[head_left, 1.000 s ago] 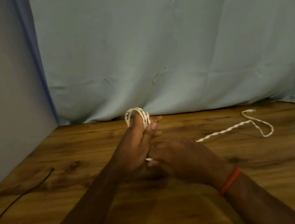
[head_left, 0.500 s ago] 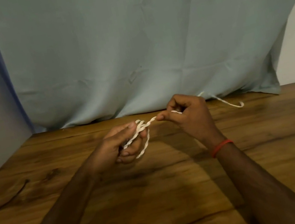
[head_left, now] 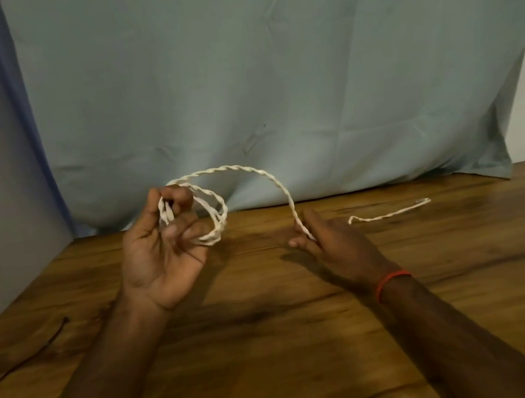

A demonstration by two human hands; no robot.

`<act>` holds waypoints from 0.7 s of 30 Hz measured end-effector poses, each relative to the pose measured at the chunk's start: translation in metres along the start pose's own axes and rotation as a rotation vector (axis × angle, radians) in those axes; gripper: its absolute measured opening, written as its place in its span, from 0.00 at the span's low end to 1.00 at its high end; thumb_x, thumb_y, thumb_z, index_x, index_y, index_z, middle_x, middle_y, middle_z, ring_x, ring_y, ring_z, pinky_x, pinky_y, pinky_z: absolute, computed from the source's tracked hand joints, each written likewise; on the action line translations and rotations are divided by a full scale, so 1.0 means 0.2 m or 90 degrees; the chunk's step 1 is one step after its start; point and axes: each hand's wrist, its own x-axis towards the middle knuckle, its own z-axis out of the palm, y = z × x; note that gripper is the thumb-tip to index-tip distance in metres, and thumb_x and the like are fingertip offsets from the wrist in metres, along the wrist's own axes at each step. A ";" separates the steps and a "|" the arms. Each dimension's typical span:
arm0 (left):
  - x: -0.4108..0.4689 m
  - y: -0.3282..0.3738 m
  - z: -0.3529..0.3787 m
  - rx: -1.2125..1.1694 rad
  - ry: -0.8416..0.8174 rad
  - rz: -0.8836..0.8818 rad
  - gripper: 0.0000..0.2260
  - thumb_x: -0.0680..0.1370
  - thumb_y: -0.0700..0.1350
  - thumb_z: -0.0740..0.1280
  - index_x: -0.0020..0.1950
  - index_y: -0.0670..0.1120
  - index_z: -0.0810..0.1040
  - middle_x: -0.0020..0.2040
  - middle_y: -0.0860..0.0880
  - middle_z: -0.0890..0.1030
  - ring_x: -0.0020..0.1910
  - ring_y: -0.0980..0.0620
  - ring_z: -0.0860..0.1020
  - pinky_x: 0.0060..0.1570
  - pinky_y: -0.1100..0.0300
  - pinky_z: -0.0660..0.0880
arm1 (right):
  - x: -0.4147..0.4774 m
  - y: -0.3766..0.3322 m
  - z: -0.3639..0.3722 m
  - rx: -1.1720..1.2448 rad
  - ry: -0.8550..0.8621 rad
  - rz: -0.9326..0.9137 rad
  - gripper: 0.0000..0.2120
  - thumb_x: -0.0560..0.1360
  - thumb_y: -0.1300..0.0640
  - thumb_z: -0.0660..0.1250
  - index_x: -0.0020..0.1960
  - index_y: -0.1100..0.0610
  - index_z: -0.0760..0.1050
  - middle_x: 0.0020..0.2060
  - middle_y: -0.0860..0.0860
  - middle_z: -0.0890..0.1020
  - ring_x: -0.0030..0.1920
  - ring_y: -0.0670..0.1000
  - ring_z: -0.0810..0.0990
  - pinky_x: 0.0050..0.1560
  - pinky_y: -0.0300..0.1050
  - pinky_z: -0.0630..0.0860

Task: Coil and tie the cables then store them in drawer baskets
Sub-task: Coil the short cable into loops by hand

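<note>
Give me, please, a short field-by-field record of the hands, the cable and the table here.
left hand: raised, palm up, pinches coiled loops of the white twisted cable
right hand: grips the cable's uncoiled run
free end: lies on the brown wooden table
coiling: unfinished, no tie seen
also: thin black cable at table's left; red wrist band

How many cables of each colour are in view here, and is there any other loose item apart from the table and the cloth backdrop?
White twisted cable: 1
Black cable: 1
Red wristband: 1
Total: 3
</note>
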 end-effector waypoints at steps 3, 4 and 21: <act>-0.01 0.04 0.01 0.061 0.149 0.127 0.09 0.85 0.46 0.56 0.51 0.44 0.73 0.58 0.44 0.83 0.34 0.54 0.79 0.39 0.61 0.77 | 0.00 -0.07 0.00 0.220 0.144 -0.029 0.07 0.79 0.48 0.68 0.54 0.43 0.71 0.36 0.45 0.80 0.37 0.46 0.78 0.40 0.50 0.74; -0.01 0.04 0.00 0.099 0.206 0.173 0.08 0.84 0.46 0.58 0.48 0.45 0.73 0.59 0.45 0.84 0.34 0.56 0.78 0.37 0.63 0.77 | 0.01 -0.08 0.00 0.201 0.211 -0.077 0.05 0.79 0.48 0.68 0.53 0.42 0.74 0.36 0.44 0.80 0.37 0.45 0.78 0.39 0.49 0.75; -0.01 0.01 0.00 0.212 0.321 0.182 0.08 0.78 0.47 0.60 0.42 0.47 0.74 0.62 0.42 0.83 0.33 0.55 0.81 0.31 0.64 0.77 | 0.02 -0.16 0.03 -0.133 0.186 -0.100 0.07 0.80 0.49 0.66 0.54 0.46 0.83 0.40 0.46 0.86 0.38 0.50 0.82 0.35 0.44 0.75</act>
